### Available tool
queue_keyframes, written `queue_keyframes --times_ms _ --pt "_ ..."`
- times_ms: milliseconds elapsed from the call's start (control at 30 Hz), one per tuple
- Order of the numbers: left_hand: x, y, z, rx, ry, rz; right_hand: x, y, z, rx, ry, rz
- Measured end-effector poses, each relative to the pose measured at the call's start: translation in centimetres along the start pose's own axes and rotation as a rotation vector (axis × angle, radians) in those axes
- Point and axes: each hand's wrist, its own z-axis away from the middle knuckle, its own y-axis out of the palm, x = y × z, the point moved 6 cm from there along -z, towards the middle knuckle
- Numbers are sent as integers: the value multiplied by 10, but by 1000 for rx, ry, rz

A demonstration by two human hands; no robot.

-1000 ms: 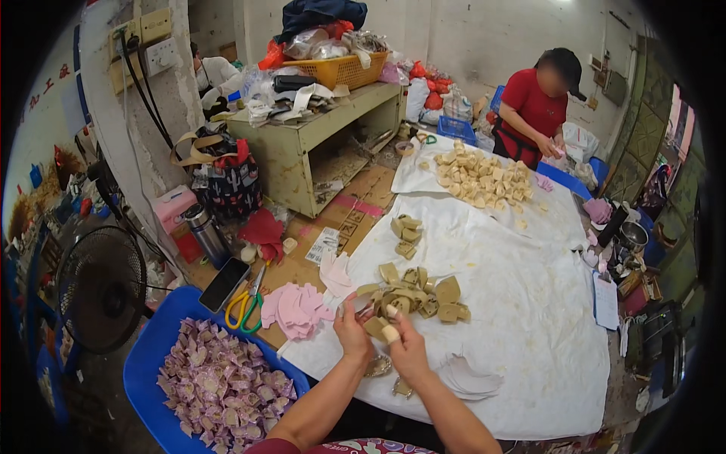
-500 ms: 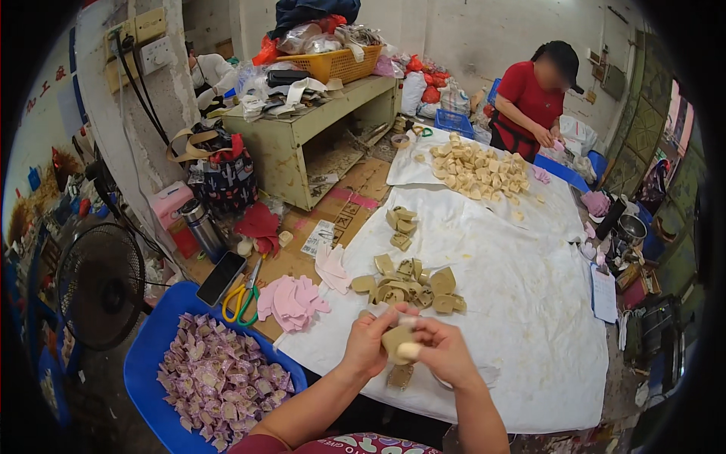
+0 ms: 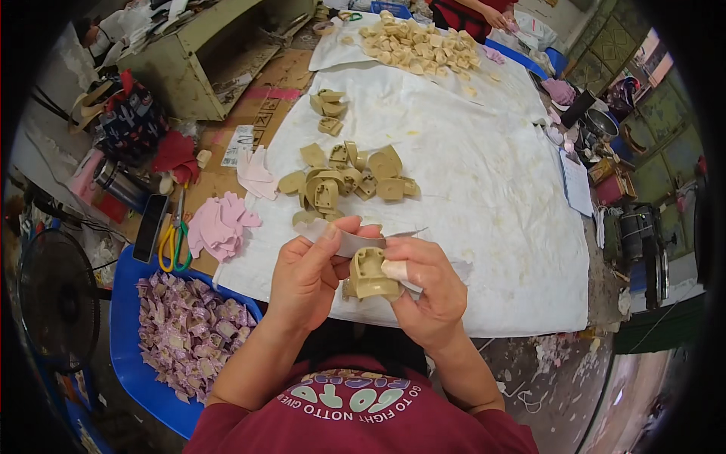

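Above the near table edge, my right hand [image 3: 432, 293] is closed on an olive-beige moulded shoe heel [image 3: 372, 286], its hollowed, ridged side facing up. A pale wrap lies round a right fingertip. My left hand [image 3: 304, 274] pinches a thin pale grey strip of sheet material [image 3: 354, 244] between thumb and fingers. This strip stretches behind the heel toward the right fingertips; whether it touches the heel I cannot tell. Just beyond my hands is a loose group of similar heels [image 3: 327, 194]. Pink cut pieces [image 3: 221, 227] lie in a stack to the left.
White cloth [image 3: 484, 197] covers the table. A blue tub [image 3: 128, 356] of purple glittery pieces stands lower left, near scissors [image 3: 177, 234] and a phone [image 3: 151, 227]. Cream pieces [image 3: 420, 45] are heaped at the far end, beside another person's hands [image 3: 499, 18]. A fan [image 3: 57, 303] stands left.
The view has tipped downward and shifted right. The heel has turned so its hollowed side shows, and the grey strip is now spread out between my hands.
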Motion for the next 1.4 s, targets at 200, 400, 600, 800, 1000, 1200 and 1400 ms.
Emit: queue_keyframes --times_ms 200,400,600,800,1000,1200,1400 --pt "-1 2 2 10 -20 -45 -6 3 1 -4 26 -67" --pt "-3 3 5 -2 0 -56 -7 4 -1 -31 48 -89" --pt "-6 6 8 2 158 -236 1 4 -9 -9 -36 189" --pt "-16 -3 9 -56 291 -445 2 4 -17 103 -88 406" --pt "-7 -11 7 10 50 -251 7 9 -23 185 -29 481" --pt "-5 -4 14 53 187 -798 1 20 -17 285 -42 559" --pt "-5 -27 -4 149 -98 -621 -13 12 -7 270 -47 411"
